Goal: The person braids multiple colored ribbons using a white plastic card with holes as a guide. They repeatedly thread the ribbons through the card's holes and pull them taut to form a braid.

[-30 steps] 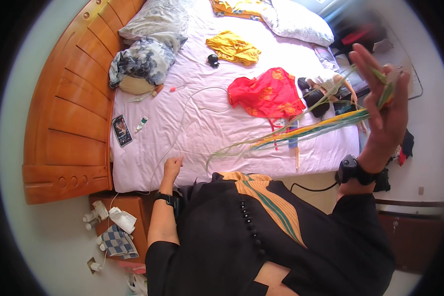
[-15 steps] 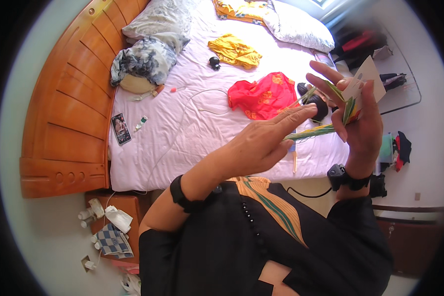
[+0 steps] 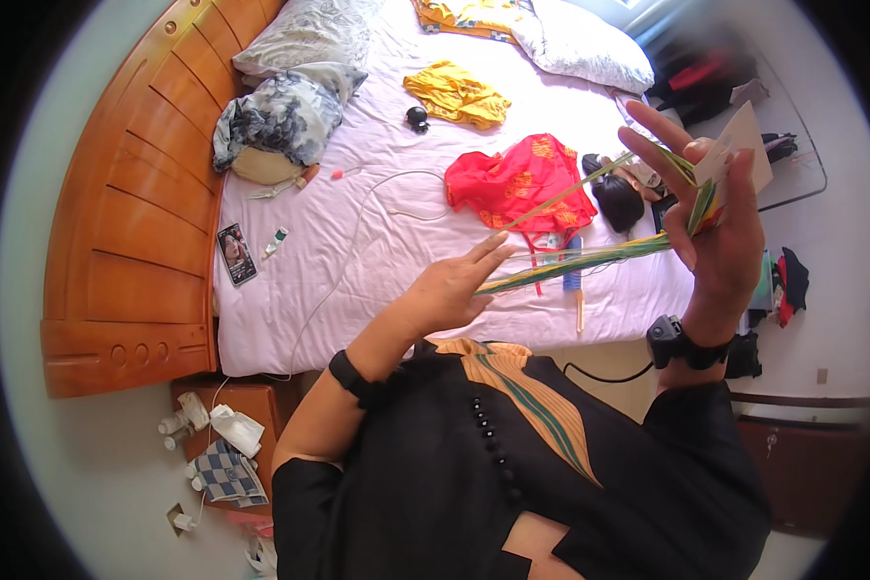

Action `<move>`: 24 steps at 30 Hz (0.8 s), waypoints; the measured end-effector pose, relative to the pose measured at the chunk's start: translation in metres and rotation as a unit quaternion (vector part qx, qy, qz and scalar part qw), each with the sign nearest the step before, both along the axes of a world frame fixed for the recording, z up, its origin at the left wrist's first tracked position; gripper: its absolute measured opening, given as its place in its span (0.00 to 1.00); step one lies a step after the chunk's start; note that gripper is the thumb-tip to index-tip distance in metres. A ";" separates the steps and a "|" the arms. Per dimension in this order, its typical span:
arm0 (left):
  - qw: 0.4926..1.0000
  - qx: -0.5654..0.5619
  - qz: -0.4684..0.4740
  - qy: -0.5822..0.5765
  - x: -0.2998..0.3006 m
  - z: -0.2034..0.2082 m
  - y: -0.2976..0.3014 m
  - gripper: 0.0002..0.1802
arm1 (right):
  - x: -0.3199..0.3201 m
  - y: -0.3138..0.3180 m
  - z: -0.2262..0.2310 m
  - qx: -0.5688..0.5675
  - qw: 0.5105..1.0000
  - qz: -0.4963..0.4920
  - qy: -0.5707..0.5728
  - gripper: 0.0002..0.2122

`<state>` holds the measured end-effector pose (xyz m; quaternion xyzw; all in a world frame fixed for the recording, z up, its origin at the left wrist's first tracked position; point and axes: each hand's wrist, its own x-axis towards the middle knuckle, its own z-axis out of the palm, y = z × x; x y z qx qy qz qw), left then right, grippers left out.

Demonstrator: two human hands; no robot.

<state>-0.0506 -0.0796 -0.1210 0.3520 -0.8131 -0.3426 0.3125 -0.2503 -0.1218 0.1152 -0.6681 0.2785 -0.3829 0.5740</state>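
At frame right, our right hand (image 3: 730,246) grips a flat white card (image 3: 746,150) and thin green-yellow strands (image 3: 585,261). Mid-frame, we cannot tell whether our left hand (image 3: 445,295) grasps the strands.

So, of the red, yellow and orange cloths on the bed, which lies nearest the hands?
The red cloth, seen partly behind the threads; the yellow cloth and orange cloth lie farther back.

A red cloth garment with yellow markings (image 3: 527,179) and a crumpled yellow cloth (image 3: 457,95) lie on the pale pink bed sheet (image 3: 295,333). A rectangular black-framed phone (image 3: 237,254) lies near the orange-brown slatted wooden headboard (image 3: 140,217).
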 end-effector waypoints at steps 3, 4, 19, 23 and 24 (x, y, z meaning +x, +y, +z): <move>0.996 0.057 0.000 -0.075 0.004 -0.017 -0.002 0.39 | -0.006 0.004 0.002 0.023 0.999 -0.010 -0.037 0.25; 0.993 0.069 -0.001 -0.100 0.004 -0.026 -0.004 0.39 | -0.002 0.004 0.001 0.033 0.999 -0.018 -0.027 0.25; 0.989 0.145 0.019 -0.012 0.027 -0.086 -0.003 0.42 | -0.003 0.002 0.007 0.065 0.990 -0.088 -0.093 0.25; 0.986 0.157 0.017 0.058 0.040 -0.102 -0.006 0.37 | 0.005 0.006 0.021 0.054 0.992 -0.082 -0.077 0.26; 0.983 0.157 0.002 0.093 0.035 -0.102 -0.010 0.35 | -0.004 0.007 0.021 0.048 0.994 -0.074 -0.063 0.26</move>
